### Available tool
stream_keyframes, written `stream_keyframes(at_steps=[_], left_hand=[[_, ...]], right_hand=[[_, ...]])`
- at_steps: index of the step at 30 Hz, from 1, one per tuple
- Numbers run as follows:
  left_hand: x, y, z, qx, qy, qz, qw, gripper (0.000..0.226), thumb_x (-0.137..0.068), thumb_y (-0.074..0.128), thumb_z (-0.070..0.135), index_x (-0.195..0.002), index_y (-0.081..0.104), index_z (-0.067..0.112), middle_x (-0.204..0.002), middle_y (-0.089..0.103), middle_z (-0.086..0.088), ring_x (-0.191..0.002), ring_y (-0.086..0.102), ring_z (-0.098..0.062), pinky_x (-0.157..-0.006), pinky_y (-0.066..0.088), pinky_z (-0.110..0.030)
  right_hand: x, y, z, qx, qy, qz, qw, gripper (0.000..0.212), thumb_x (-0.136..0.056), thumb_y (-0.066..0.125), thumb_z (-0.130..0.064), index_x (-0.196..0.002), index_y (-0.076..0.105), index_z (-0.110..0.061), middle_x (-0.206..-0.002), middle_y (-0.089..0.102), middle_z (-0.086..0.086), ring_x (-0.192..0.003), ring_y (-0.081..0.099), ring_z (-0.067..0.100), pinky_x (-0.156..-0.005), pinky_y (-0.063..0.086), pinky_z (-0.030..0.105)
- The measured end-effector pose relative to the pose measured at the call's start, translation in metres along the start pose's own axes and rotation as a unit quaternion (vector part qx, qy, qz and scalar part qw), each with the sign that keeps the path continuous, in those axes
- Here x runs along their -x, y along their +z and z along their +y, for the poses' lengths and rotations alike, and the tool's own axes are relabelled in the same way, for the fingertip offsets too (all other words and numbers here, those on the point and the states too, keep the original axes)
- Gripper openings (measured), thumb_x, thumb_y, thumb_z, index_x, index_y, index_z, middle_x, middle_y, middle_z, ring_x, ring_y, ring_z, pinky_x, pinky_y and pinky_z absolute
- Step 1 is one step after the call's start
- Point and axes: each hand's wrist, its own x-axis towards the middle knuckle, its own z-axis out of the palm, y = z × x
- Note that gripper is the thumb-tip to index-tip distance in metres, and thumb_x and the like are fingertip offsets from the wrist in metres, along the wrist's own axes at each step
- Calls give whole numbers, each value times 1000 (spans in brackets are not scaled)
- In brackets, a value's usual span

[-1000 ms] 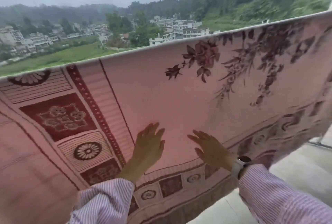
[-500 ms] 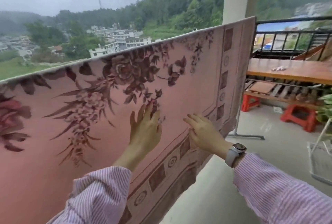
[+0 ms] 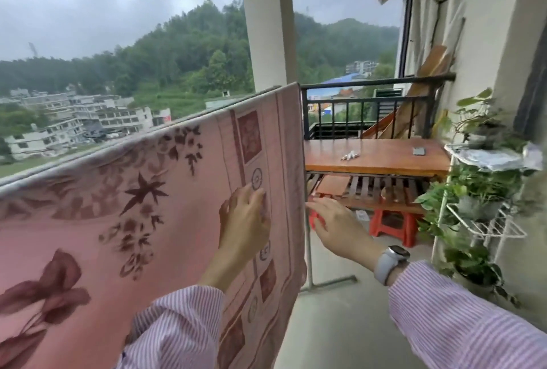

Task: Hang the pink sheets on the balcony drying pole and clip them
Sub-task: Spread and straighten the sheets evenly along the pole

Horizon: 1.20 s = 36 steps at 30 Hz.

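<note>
Over the drying pole (image 3: 207, 115) hangs the pink sheet (image 3: 124, 220); the left hand (image 3: 247, 220) lies flat on its bordered edge, fingers straight, while the right hand (image 3: 337, 225) reaches past the edge, fingers extended, holding nothing.

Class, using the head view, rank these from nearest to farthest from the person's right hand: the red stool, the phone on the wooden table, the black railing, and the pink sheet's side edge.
From the right hand:
1. Pink sheet, its side edge just left of the fingertips.
2. Red stool, on the floor to the right.
3. Phone, on the wooden table, up and right.
4. Black railing, behind the table.
</note>
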Motion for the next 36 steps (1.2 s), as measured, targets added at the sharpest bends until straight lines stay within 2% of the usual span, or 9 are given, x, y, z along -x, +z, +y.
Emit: stream_keyframes(at_steps=[4,10,14,17,20,24,29,32,36], left_hand=[[-117,60,23,18,60,-17,998,49,-89,48,18,-136,34,16,-146,28,-7,-134,19,-25,-103,31,-39],[-256,158,48,30,98,3,995,45,-86,49,12,-130,42,14,-139,38,-6,-131,26,-25,-105,29,-39],[-351,220,56,-7,94,43,995,42,-86,51,20,-128,44,17,-140,38,-6,-131,27,-25,-105,26,-43],[-431,248,61,-47,71,83,993,38,-83,57,18,-120,52,14,-137,44,-11,-128,35,-28,-98,29,-46],[-502,258,56,-107,58,137,983,30,-72,68,13,-102,62,12,-119,58,-11,-113,51,-29,-87,35,-45],[-570,265,42,-194,14,214,957,24,-67,70,12,-90,65,14,-105,65,-4,-108,48,-24,-83,21,-40],[-623,294,12,-226,-59,286,929,27,-76,50,17,-98,64,15,-109,65,-4,-117,48,-26,-99,17,-43],[-637,312,3,-257,-83,359,893,18,-85,54,20,-98,65,20,-106,66,3,-116,49,-21,-104,16,-44],[-647,325,3,-329,-111,429,834,16,-86,59,33,-93,66,21,-101,68,6,-108,55,-19,-105,15,-43]], right_hand=[[-79,-26,77,15,41,36,998,38,-91,40,-13,-129,46,-14,-135,46,6,-128,36,21,-107,29,39],[-172,-22,201,27,62,51,996,38,-93,39,-13,-130,44,-14,-136,45,4,-128,34,18,-106,24,28],[-257,-8,283,6,33,47,998,38,-93,38,-13,-130,44,-15,-135,45,3,-128,35,17,-109,27,33],[-335,-5,335,-25,-2,44,999,37,-92,39,-12,-128,46,-13,-132,49,4,-125,39,18,-108,29,35],[-411,-5,365,-58,-43,44,996,35,-93,38,-12,-127,47,-15,-130,50,2,-122,42,15,-105,32,27],[-507,2,379,-115,-114,49,986,34,-93,39,-7,-125,50,-12,-126,54,4,-118,46,15,-100,31,18],[-619,24,377,-213,-255,94,939,30,-93,40,-11,-120,54,-10,-115,60,5,-109,54,14,-93,40,21],[-678,43,365,-278,-333,100,895,30,-92,40,-13,-118,55,-8,-114,60,6,-107,54,14,-92,42,22],[-726,62,349,-435,-357,-5,827,32,-91,37,-13,-117,55,-6,-114,60,7,-107,52,5,-89,41,10]])
